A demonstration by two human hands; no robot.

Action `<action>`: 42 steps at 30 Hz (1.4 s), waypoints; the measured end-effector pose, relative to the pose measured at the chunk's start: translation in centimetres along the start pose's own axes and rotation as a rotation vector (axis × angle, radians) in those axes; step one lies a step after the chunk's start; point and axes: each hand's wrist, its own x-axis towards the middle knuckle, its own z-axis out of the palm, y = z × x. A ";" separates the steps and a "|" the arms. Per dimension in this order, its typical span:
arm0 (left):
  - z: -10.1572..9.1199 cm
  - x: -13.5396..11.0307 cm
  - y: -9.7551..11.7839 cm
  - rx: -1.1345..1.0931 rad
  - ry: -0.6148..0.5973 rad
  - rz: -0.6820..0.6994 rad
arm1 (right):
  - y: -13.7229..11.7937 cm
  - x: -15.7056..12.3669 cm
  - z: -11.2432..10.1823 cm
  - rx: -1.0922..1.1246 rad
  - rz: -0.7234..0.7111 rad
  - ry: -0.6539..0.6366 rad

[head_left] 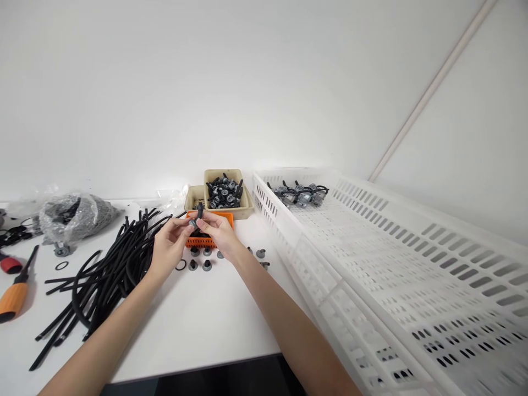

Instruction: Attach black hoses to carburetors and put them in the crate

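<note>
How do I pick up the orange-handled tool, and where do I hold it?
Best by its fat orange handle, probably from above and the right: that handle lies nearest you, the thin dark shaft points away, and a red handle sits left of the shaft.

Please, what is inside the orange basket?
Inside the orange basket, some black pieces are visible. The left hand and right hand cover part of the opening, hiding the rest.
</note>
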 end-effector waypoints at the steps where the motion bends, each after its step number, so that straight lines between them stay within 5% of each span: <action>1: 0.1 0.0 0.1 -0.054 -0.009 -0.054 | 0.1 0.0 -0.1 0.017 -0.008 -0.021; 10: 0.5 0.2 0.3 -0.364 0.007 -0.369 | 0.1 0.2 -0.3 -0.097 -0.081 -0.008; 16: 0.5 0.2 0.5 -0.337 0.054 -0.333 | 0.4 0.4 -0.2 -0.186 -0.168 0.054; 25: 0.4 0.2 0.6 -0.167 0.146 -0.218 | 0.1 -0.1 0.9 -0.133 -0.114 0.103; 33: 0.3 0.3 0.4 -0.273 0.024 -0.305 | -0.4 -0.1 0.6 0.044 -0.035 0.094; 38: 0.4 0.3 0.5 -0.256 -0.057 -0.382 | -0.7 0.0 0.6 -0.146 -0.110 0.170; 42: 0.0 0.4 0.4 -0.080 -0.101 -0.270 | -0.5 0.3 0.2 -0.276 -0.196 0.226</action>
